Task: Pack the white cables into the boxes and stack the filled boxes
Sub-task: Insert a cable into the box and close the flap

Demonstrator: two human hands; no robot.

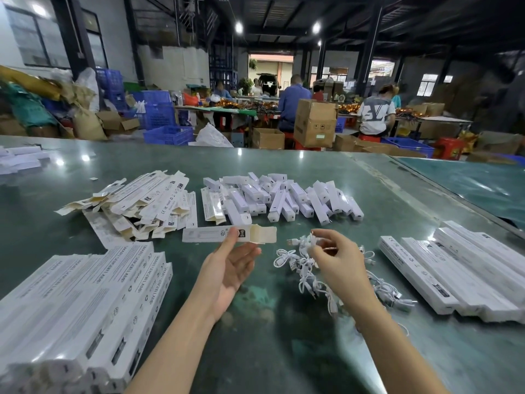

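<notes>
My left hand [233, 261] is raised over the green table [270, 351], palm turned up and toward me, the forearm coming in from the lower left. Its fingers are almost straight, and the thumb and first finger pinch one long white box [224, 234] near its open flap end; the box lies level, pointing to the left. My right hand [339, 261] comes from the lower right with the wrist bent, its fingers curled down and pinching a coiled white cable [305, 240] lifted just above the pile of cables [306, 275] on the table. The cable's plug points toward the box's open end, but they are apart. Filled boxes [85, 302] are stacked beside my left forearm.
</notes>
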